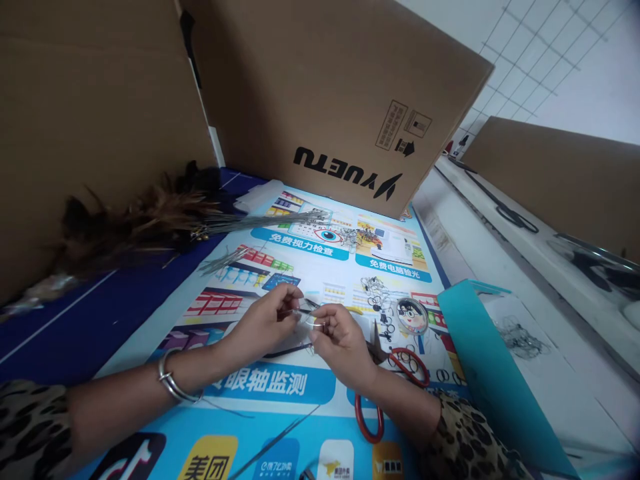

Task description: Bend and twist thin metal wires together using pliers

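1. The hands meet low over the poster [300, 267]. The left hand [265, 321] and right hand [341, 343] each pinch an end of a thin wire [309, 312] with closed fingertips, just above the counter [75, 327].
2. I judge the wire light, springy and easily kinked, so I'd grip it close to the ends.
3. Red-handled scissors [358, 415] lie under the right wrist, with small rings [380, 301] just beyond.
4. A teal folder [480, 360] crowds the right. Farther off I see a feather bundle [145, 223] and a cardboard box [320, 93].
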Demonstrator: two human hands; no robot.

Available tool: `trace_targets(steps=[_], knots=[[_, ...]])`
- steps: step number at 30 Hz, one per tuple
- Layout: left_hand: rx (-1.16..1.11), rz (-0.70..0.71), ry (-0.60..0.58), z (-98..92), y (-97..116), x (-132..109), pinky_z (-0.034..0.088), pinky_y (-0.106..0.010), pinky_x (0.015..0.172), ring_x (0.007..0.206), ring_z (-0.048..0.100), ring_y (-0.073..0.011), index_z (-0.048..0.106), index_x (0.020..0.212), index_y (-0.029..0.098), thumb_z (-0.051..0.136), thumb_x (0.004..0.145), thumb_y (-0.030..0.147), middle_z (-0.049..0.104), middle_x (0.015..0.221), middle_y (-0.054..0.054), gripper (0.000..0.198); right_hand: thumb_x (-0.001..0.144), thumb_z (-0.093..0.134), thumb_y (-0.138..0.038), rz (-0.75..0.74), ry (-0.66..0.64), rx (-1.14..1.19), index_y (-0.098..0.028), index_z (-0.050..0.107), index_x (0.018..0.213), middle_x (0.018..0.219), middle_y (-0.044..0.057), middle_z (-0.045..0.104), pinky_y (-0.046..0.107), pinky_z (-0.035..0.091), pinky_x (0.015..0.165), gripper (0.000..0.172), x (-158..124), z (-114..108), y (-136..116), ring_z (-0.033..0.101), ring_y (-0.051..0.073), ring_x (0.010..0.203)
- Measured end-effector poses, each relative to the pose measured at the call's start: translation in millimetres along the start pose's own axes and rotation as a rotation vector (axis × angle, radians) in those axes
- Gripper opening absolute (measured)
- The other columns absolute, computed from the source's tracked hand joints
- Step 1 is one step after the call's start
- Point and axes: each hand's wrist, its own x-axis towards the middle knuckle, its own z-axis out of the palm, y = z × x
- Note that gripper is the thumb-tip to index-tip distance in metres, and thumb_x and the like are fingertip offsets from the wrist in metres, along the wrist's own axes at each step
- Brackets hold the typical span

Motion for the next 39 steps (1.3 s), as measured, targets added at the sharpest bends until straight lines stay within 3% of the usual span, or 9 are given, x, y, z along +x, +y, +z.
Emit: trace_targets(steps=[6,13,20,33,39], knots=[[-0.081,-0.035,0.054,-6.1,-1.8,1.2,0.039,-0.023,0.058,0.064,0.051,-0.0137,0.053,0.084,0.019,0.061,0.075,0.024,0.053,0.072,0.002,0.013,0.084,0.054,-0.029,-0.006,0.075,0.083,-0.022,0.046,0.105,0.076,-0.004,0.049,0.020,0.041,0.052,0.024,4.1,-5.5,4.1,0.049,0.008,0.056],[0.004,-0.067,0.006,-7.0,-11.7,-2.3,0.041,-0.024,0.060,0.067,0.056,-0.0163,0.060,0.088,0.019,0.065,0.076,0.032,0.062,0.074,0.000,0.018,0.090,0.047,-0.037,-0.043,0.082,-0.067,-0.022,0.048,0.113,0.072,-0.003,0.049,0.020,0.041,0.050,0.027,3.5,-13.8,6.0,0.050,0.007,0.053],[0.016,-0.028,-0.087,-10.5,4.0,-10.1,0.044,-0.027,0.070,0.078,0.060,-0.0207,0.066,0.089,0.021,0.060,0.080,0.033,0.068,0.083,-0.003,0.017,0.090,0.046,-0.032,-0.027,0.069,-0.136,-0.023,0.051,0.116,0.073,-0.003,0.050,0.019,0.039,0.045,0.028,3.6,-14.5,7.6,0.046,0.005,0.046],[0.012,-0.049,-0.047,-6.0,7.4,-11.0,0.045,-0.028,0.066,0.074,0.060,-0.0211,0.069,0.084,0.019,0.060,0.079,0.034,0.069,0.078,-0.003,0.018,0.087,0.049,-0.030,-0.115,0.090,-0.352,-0.028,0.062,0.112,0.075,0.002,0.062,0.023,0.045,0.049,0.028,5.4,-15.3,13.6,0.056,0.013,0.057],[0.080,-0.046,-0.016,-2.3,4.9,-6.7,0.043,-0.026,0.061,0.066,0.059,-0.0182,0.062,0.082,0.021,0.061,0.078,0.030,0.065,0.069,0.001,0.010,0.087,0.049,-0.025,-0.155,0.089,-0.418,-0.026,0.063,0.110,0.082,0.003,0.066,0.026,0.049,0.058,0.028,6.8,-14.1,15.7,0.061,0.016,0.067]])
